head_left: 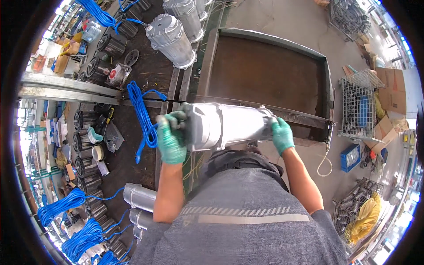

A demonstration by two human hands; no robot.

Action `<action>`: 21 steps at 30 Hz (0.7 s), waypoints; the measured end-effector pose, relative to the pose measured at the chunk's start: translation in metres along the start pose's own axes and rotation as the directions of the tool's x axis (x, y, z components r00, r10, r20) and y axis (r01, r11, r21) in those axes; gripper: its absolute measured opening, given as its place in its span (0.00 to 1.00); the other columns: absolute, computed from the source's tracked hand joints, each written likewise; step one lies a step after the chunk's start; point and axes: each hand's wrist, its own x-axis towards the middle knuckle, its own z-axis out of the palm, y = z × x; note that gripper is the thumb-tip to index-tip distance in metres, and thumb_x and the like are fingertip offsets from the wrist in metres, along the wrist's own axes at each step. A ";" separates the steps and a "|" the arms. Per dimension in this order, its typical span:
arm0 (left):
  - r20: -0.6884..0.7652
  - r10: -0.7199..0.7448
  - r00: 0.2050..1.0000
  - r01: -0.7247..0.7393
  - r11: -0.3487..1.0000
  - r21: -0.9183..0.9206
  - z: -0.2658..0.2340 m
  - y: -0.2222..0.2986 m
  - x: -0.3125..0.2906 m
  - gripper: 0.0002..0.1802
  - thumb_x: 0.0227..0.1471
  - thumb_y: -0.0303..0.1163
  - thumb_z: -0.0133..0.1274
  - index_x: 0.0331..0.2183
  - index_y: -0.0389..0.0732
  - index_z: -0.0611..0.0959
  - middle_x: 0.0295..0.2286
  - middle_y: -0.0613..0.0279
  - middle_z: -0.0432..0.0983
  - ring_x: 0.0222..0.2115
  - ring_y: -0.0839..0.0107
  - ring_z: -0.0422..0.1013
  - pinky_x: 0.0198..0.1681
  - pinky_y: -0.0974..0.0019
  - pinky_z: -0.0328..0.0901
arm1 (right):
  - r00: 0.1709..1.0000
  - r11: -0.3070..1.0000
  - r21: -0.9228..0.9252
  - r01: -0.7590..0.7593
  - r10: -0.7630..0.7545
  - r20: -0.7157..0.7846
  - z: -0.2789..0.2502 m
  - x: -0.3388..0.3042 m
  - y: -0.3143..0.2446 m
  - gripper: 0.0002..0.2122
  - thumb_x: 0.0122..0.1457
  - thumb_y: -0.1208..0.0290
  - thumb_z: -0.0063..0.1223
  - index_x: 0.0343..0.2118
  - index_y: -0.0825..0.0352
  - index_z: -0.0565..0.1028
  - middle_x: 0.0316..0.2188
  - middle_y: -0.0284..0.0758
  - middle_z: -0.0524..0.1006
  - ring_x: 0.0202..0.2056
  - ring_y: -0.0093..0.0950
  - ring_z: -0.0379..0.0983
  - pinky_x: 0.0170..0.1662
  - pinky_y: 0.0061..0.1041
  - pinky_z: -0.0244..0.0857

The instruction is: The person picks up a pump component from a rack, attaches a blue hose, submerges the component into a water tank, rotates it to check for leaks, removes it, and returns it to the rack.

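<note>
Level in front of my waist lies a silver cylindrical metal housing (pixel 234 126), apparently a pump or motor body, held sideways between both hands. My left hand (pixel 172 140), in a green glove with dark smudges, grips its wider capped end; some of those fingers are behind the cap. My right hand (pixel 282 134), also gloved in green, is closed round the narrower end. Beyond the housing is a shallow metal tank (pixel 327 81) with brown liquid or a brown bottom; I cannot tell which. Left of my left hand, a blue cable coil (pixel 143 117) rests on the dark bench.
Similar housings (pixel 170 39) stand upright at the bench's far edge; others (pixel 140 197) lie near my left elbow. Several dark motor parts and blue coils (pixel 84 238) line the left. A wire cage (pixel 360 104), a blue crate (pixel 350 157) and cardboard boxes (pixel 391 90) stand at right.
</note>
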 end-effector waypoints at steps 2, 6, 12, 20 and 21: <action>-0.019 -0.129 0.991 0.131 0.982 0.139 -0.014 -0.042 0.005 0.26 0.69 0.55 0.43 0.28 0.44 0.75 0.36 0.62 0.79 0.36 0.74 0.71 0.46 0.68 0.66 | 0.996 0.999 0.050 0.007 -0.002 -0.094 -0.026 -0.006 0.018 0.16 0.70 0.61 0.47 0.40 0.72 0.76 0.29 0.36 0.78 0.30 0.25 0.69 0.37 0.29 0.68; -0.066 -0.340 0.938 0.333 0.836 0.435 -0.062 -0.128 0.017 0.26 0.68 0.57 0.43 0.36 0.45 0.81 0.35 0.67 0.80 0.33 0.76 0.73 0.41 0.67 0.69 | 0.965 0.976 -0.208 0.066 -0.116 -0.237 -0.057 0.000 0.043 0.15 0.70 0.62 0.47 0.33 0.71 0.73 0.23 0.48 0.75 0.23 0.38 0.68 0.32 0.38 0.66; -0.114 -0.509 0.853 0.477 0.673 0.566 -0.067 -0.195 0.034 0.26 0.69 0.58 0.42 0.38 0.46 0.82 0.31 0.67 0.80 0.31 0.74 0.73 0.37 0.65 0.68 | 0.949 0.943 -0.333 0.000 -0.105 -0.299 -0.074 0.009 0.059 0.17 0.70 0.59 0.48 0.35 0.71 0.75 0.26 0.52 0.77 0.27 0.50 0.69 0.34 0.42 0.65; -0.361 -0.521 0.774 0.628 0.554 0.547 -0.050 -0.200 0.045 0.19 0.67 0.53 0.48 0.36 0.49 0.82 0.28 0.67 0.79 0.21 0.73 0.71 0.19 0.68 0.64 | 0.928 0.912 -0.408 -0.035 -0.123 -0.353 -0.071 0.025 0.072 0.17 0.68 0.57 0.49 0.34 0.70 0.73 0.29 0.56 0.78 0.33 0.58 0.73 0.36 0.49 0.66; -0.366 -0.539 0.759 0.644 0.534 0.548 -0.049 -0.196 0.041 0.19 0.67 0.52 0.48 0.36 0.49 0.82 0.28 0.66 0.79 0.21 0.74 0.71 0.19 0.68 0.64 | 0.926 0.914 -0.405 -0.026 -0.131 -0.355 -0.071 0.024 0.074 0.17 0.68 0.57 0.49 0.34 0.70 0.73 0.29 0.56 0.78 0.33 0.58 0.73 0.36 0.49 0.67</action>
